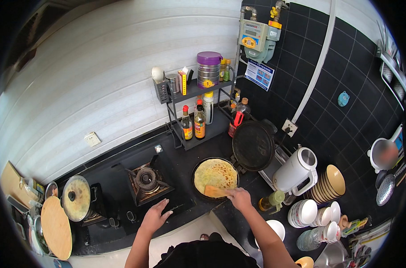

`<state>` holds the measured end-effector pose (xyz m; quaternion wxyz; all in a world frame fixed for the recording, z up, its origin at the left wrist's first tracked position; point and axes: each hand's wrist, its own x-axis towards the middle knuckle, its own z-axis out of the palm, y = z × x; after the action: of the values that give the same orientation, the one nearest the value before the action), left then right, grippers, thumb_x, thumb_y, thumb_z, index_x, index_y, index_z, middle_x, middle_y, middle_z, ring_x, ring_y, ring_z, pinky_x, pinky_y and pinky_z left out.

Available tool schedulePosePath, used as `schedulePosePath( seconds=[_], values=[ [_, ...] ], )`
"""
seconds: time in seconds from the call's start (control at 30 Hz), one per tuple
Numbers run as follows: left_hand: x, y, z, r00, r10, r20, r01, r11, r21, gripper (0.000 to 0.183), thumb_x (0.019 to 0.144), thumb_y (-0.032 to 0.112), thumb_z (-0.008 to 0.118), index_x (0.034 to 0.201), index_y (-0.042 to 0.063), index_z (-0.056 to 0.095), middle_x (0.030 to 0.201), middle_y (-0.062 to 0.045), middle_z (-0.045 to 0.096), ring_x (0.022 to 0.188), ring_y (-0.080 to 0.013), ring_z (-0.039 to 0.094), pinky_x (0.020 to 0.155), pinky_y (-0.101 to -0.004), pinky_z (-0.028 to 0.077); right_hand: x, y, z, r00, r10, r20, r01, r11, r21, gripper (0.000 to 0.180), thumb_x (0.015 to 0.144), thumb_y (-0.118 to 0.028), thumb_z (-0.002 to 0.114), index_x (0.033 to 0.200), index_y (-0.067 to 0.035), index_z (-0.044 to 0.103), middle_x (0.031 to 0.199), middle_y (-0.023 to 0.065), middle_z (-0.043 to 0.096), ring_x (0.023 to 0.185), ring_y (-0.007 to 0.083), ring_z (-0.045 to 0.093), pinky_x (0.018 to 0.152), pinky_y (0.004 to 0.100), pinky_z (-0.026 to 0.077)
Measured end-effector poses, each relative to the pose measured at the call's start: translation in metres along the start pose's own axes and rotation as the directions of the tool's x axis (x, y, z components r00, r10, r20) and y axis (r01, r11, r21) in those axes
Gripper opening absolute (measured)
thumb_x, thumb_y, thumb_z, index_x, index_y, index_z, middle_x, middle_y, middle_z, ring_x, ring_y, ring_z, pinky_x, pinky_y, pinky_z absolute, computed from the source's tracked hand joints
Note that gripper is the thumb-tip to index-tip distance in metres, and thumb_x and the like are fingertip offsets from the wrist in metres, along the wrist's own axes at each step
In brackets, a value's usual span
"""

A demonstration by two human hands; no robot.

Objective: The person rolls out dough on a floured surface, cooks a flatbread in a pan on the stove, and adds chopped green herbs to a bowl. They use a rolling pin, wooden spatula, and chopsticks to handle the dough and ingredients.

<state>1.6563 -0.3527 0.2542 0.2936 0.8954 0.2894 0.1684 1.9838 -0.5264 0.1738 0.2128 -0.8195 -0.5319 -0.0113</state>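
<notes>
A browned flatbread (216, 172) lies in the round lower plate of an electric griddle (194, 187), whose dark lid (253, 145) stands raised behind it. My right hand (239, 198) grips a wooden spatula (214, 191); its flat blade rests at the near edge of the flatbread. Held over the black counter's front part, near the gas burner (146, 180), my left hand (157, 214) is empty with its fingers apart.
On the left are a lidded pot (76, 197) and a round wooden board (56, 227). Sauce bottles (199, 122) stand on a black rack (193, 143) behind. To the right are a white electric kettle (291, 172), an oil bottle (271, 201) and stacked bowls (306, 211).
</notes>
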Motion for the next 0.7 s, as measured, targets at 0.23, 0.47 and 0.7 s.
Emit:
schedulePosePath(
  seconds=[0.23, 0.47, 0.7],
  values=[
    [-0.001, -0.008, 0.004, 1.000, -0.017, -0.018, 0.017, 1.000, 0.001, 0.049, 0.081, 0.025, 0.066, 0.122, 0.001, 0.052, 0.124, -0.019, 0.053, 0.113, -0.0343, 0.052, 0.095, -0.0370, 0.043, -0.023, 0.039, -0.042, 0.985, 0.170, -0.013, -0.168, 0.960, -0.225, 0.030, 0.068, -0.020, 0.071, 0.098, -0.023, 0.070, 0.079, 0.0036, 0.063, 0.080, 0.0240, 0.060, 0.070, 0.0367, 0.048],
    [0.002, -0.007, 0.009, 1.000, 0.001, 0.005, -0.001, 1.000, -0.021, 0.048, 0.081, 0.024, 0.066, 0.121, 0.001, 0.053, 0.126, -0.019, 0.052, 0.113, -0.0343, 0.052, 0.095, -0.0369, 0.043, -0.003, 0.026, -0.035, 0.996, 0.072, -0.043, -0.075, 0.995, -0.070, 0.028, 0.068, -0.020, 0.072, 0.095, -0.022, 0.071, 0.079, 0.0028, 0.064, 0.082, 0.0230, 0.060, 0.071, 0.0362, 0.047],
    [0.003, -0.004, 0.003, 1.000, -0.021, 0.001, 0.021, 1.000, -0.021, 0.048, 0.081, 0.024, 0.066, 0.122, 0.002, 0.053, 0.126, -0.019, 0.052, 0.113, -0.0340, 0.051, 0.095, -0.0367, 0.043, -0.005, 0.055, -0.053, 0.995, 0.096, -0.016, -0.095, 0.936, -0.338, 0.028, 0.066, -0.021, 0.072, 0.094, -0.026, 0.072, 0.076, 0.0005, 0.062, 0.078, 0.0218, 0.058, 0.069, 0.0360, 0.044]
  ],
)
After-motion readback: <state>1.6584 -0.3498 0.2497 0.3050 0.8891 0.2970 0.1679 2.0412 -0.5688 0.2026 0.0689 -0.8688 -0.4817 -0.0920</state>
